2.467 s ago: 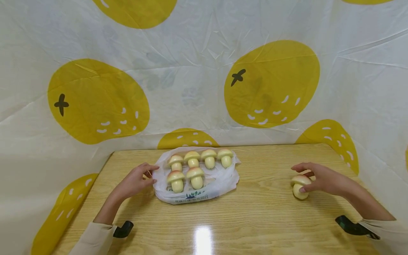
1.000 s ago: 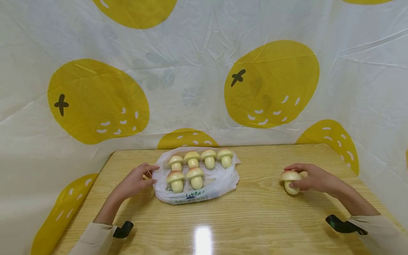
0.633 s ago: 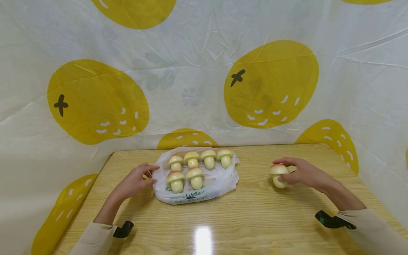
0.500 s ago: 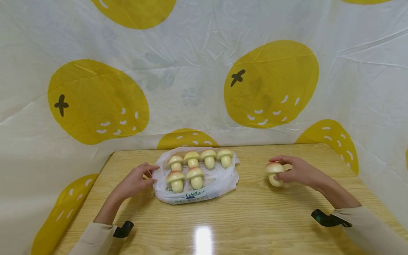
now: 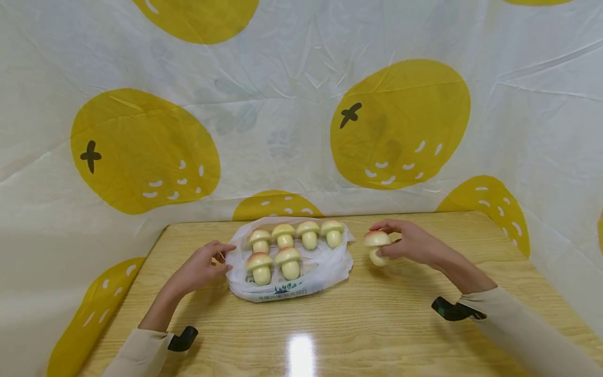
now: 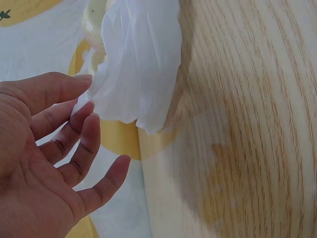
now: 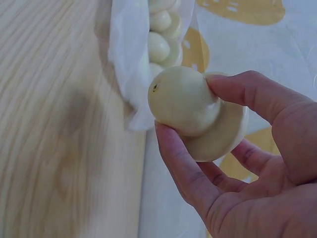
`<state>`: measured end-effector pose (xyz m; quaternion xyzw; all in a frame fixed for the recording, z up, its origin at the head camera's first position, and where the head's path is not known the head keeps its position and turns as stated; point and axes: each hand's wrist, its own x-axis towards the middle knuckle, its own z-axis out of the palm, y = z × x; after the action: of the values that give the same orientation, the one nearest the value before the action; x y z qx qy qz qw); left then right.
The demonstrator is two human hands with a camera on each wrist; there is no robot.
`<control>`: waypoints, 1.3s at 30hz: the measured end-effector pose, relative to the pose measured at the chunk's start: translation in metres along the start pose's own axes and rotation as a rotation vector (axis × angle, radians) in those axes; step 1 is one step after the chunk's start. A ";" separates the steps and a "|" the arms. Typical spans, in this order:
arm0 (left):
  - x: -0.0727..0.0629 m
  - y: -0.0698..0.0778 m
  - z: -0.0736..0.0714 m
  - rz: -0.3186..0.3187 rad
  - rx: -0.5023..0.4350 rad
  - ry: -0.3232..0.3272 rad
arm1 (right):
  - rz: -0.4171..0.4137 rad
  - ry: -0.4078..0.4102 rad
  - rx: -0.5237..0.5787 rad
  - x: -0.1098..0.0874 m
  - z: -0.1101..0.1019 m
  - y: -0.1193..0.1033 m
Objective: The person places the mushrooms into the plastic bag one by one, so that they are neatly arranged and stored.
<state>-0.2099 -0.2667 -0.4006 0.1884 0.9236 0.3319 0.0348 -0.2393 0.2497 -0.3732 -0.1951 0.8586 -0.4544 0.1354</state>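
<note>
My right hand [image 5: 407, 242] holds a toy mushroom [image 5: 376, 239] with a glossy cream stem and a red-tinged cap, a short way right of the white plastic bag [image 5: 325, 269]. In the right wrist view, thumb and fingers grip the mushroom [image 7: 183, 99] around its stem and cap. Several matching mushrooms [image 5: 288, 264] lie on the bag in two rows, caps towards the back. At the bag's left edge is my left hand [image 5: 200, 267], thumb and index finger apart, fingertips right at the plastic. In the left wrist view, loosely bent fingers [image 6: 89, 139] overlap the bag's edge [image 6: 138, 64].
The wooden table [image 5: 377, 324] carries the bag near its back edge. Behind and beside it hangs a pale curtain [image 5: 278, 141] printed with large yellow fruit. Each forearm, in a beige sleeve, bears a black wrist device [image 5: 182, 339].
My right hand has carried the mushroom leftward and slightly back, from the table's right side to near the bag. The left hand, bag and other mushrooms stay put.
</note>
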 end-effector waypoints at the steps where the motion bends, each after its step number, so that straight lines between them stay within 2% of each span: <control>1: 0.000 0.000 0.000 -0.001 0.000 0.000 | -0.007 -0.001 0.004 0.003 0.002 -0.002; 16: 0.001 -0.001 0.000 0.005 0.012 0.003 | -0.058 0.001 0.029 0.034 0.032 -0.028; 35: 0.000 0.000 0.000 -0.001 0.016 0.004 | -0.065 0.035 0.060 0.064 0.068 -0.039; 39: 0.000 -0.001 0.000 0.000 0.014 0.004 | -0.085 0.046 0.033 0.070 0.076 -0.040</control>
<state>-0.2102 -0.2668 -0.4013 0.1881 0.9261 0.3255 0.0318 -0.2619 0.1418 -0.3858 -0.2185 0.8448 -0.4783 0.0994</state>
